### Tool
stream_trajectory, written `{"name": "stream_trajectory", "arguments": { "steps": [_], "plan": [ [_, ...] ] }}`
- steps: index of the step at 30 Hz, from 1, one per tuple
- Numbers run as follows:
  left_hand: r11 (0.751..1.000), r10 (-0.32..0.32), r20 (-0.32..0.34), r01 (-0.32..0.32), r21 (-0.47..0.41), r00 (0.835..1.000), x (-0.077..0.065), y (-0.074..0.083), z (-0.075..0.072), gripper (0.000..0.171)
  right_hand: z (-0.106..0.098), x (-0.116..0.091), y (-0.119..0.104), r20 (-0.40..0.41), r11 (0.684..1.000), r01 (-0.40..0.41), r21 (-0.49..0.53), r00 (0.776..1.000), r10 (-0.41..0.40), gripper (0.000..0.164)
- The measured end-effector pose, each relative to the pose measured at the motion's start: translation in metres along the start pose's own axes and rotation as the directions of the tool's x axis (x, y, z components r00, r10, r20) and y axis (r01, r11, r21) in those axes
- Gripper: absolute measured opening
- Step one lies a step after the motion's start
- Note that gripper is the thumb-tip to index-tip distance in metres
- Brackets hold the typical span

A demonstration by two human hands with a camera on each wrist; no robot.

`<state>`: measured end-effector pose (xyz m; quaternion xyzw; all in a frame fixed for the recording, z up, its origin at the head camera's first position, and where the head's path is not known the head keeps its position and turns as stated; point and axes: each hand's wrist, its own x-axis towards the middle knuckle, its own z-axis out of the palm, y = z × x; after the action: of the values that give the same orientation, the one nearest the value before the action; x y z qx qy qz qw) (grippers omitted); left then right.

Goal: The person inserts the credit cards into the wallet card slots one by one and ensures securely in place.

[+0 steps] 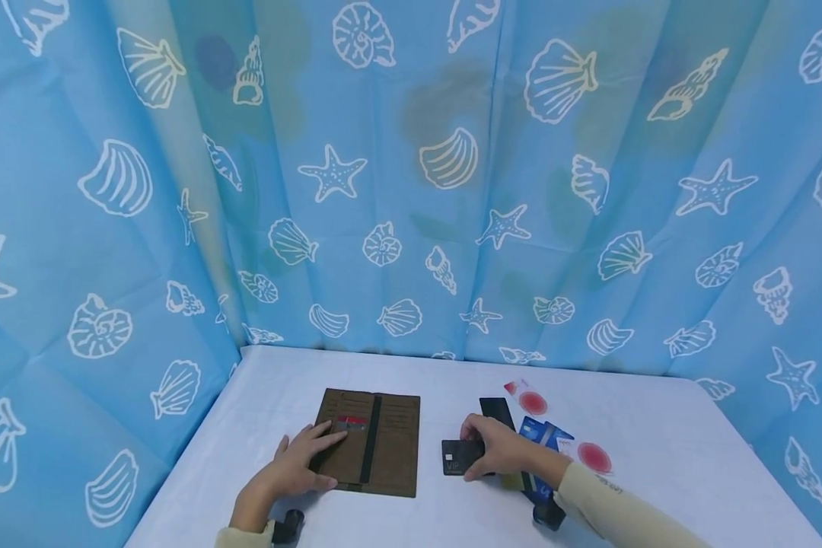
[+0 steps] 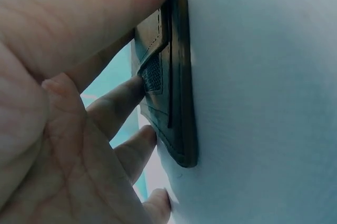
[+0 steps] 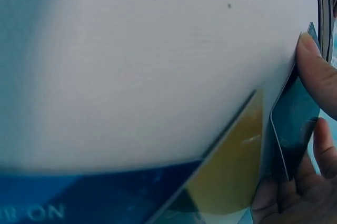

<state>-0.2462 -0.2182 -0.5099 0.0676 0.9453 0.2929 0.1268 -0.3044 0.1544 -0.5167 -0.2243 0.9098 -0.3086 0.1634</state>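
Observation:
A brown bifold wallet (image 1: 400,445) lies spread flat on the white table, a dark band running down its middle. In one of its left slots sits a card with a red top (image 1: 352,420). My left hand (image 1: 293,466) rests on the wallet's left side, fingers extended; the left wrist view shows fingertips against its slots (image 2: 152,77). To the right of the wallet, my right hand (image 1: 508,447) pinches a black VIP card (image 1: 454,458) between thumb and fingers. In the right wrist view this card (image 3: 295,119) is tilted, with the thumb along one edge.
Beneath and beyond my right hand are scattered cards: a black one (image 1: 495,411), blue ones (image 1: 533,428), a yellow one (image 1: 511,481), and white ones with red circles (image 1: 533,403). A blue curtain (image 1: 383,190) with shell prints hangs behind and beside the table (image 1: 281,373).

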Motion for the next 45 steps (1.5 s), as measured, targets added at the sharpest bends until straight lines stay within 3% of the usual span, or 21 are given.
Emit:
{"name": "stream_trajectory", "arguments": {
  "steps": [6, 14, 24, 34, 45],
  "plan": [
    [1.0, -0.004, 0.002, 0.004, 0.001, 1.0, 0.001, -0.001, -0.001, 0.074, -0.003, 0.003, -0.001, 0.024, 1.0, -0.011, -0.005, 1.0, 0.011, 0.064],
    [1.0, -0.007, 0.011, 0.007, -0.008, 1.0, 0.001, -0.002, -0.001, 0.074, -0.006, 0.005, -0.004, 0.056, 0.999, 0.014, -0.031, 0.998, -0.013, 0.055],
    [1.0, -0.023, 0.01, 0.023, 0.012, 1.0, 0.003, 0.0, -0.002, 0.074, -0.004, 0.005, -0.011, 0.114, 0.996, 0.093, -0.01, 0.989, -0.091, 0.058],
    [1.0, -0.009, 0.003, 0.009, -0.002, 1.0, 0.002, -0.004, 0.0, 0.074, -0.001, 0.005, -0.011, 0.073, 0.996, 0.02, 0.089, 0.997, -0.026, 0.049],
    [1.0, -0.018, 0.007, 0.018, 0.006, 1.0, 0.003, -0.002, 0.0, 0.074, 0.0, 0.007, -0.014, 0.025, 0.989, -0.038, 0.146, 0.999, 0.034, 0.053]
  ]
}}
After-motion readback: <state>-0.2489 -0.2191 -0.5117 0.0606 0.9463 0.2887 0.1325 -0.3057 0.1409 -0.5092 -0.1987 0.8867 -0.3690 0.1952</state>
